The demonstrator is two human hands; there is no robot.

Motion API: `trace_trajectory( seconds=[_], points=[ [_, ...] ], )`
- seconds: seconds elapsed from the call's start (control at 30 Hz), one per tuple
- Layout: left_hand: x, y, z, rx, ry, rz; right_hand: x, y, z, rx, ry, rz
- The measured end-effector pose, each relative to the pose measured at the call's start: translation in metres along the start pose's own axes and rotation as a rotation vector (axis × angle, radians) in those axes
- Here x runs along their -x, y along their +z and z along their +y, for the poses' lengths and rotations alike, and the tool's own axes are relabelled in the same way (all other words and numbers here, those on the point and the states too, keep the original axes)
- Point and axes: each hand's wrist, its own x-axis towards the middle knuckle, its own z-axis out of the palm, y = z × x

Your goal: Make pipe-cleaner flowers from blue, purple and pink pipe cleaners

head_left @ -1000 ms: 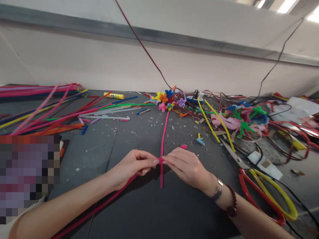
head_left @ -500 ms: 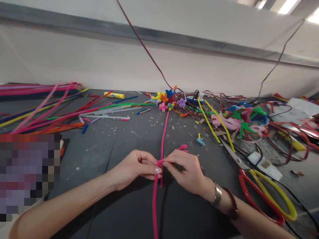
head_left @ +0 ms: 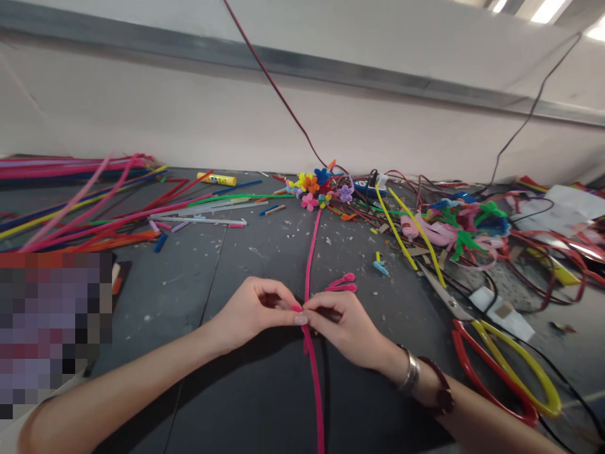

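Note:
My left hand [head_left: 265,306] pinches a bright pink pipe cleaner [head_left: 316,384] near its bent end, thumb and forefinger together. Close against it, my right hand [head_left: 343,325] also pinches at the same spot, its fingertips meeting the left thumb. From there the pipe cleaner hangs down toward the bottom edge of the view. Another pink pipe cleaner [head_left: 312,252] lies straight up the table behind my fingertips. Two small looped pink pieces [head_left: 347,282] rest just beyond my right hand. The exact bend between the fingertips is hidden.
Red-and-yellow-handled scissors [head_left: 501,372] lie at the right. Small coloured flowers [head_left: 314,187] cluster at the back, with a yellow glue stick [head_left: 216,179] to their left. Long pipe cleaners [head_left: 70,217] spread over the left side; cables and a pink glue gun [head_left: 428,230] clutter the right.
The hanging length of pink pipe cleaner has swung to the right. My right fingertips have closed in against my left thumb, and the small bend there has become covered.

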Motion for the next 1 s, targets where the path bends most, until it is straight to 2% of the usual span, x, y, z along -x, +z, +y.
trace_trajectory(
  seconds=[0.13,0.3,0.57,0.73,0.83,1.0],
  points=[
    [-0.0001,-0.0014,0.0033,-0.004,-0.027,0.046,0.0000,0.0002,0.0007,-0.157,0.062,-0.057],
    [-0.0004,-0.0024,0.0057,0.010,-0.023,0.032,-0.0003,0.0005,-0.0006,-0.116,0.039,-0.039],
    [-0.0033,-0.0069,0.0055,-0.134,0.009,0.010,-0.0035,-0.0011,0.0039,-0.138,0.169,0.008],
    [-0.0037,-0.0065,0.0042,-0.093,0.013,0.028,-0.0034,-0.0034,0.0013,-0.202,0.198,0.010],
    [-0.0030,-0.0045,0.0036,-0.071,0.032,0.050,-0.0049,-0.0042,0.0002,-0.360,0.251,-0.024],
    [-0.0015,-0.0018,0.0045,-0.055,0.106,0.049,-0.0091,-0.0061,0.0024,-0.872,0.462,-0.216]
  ],
)
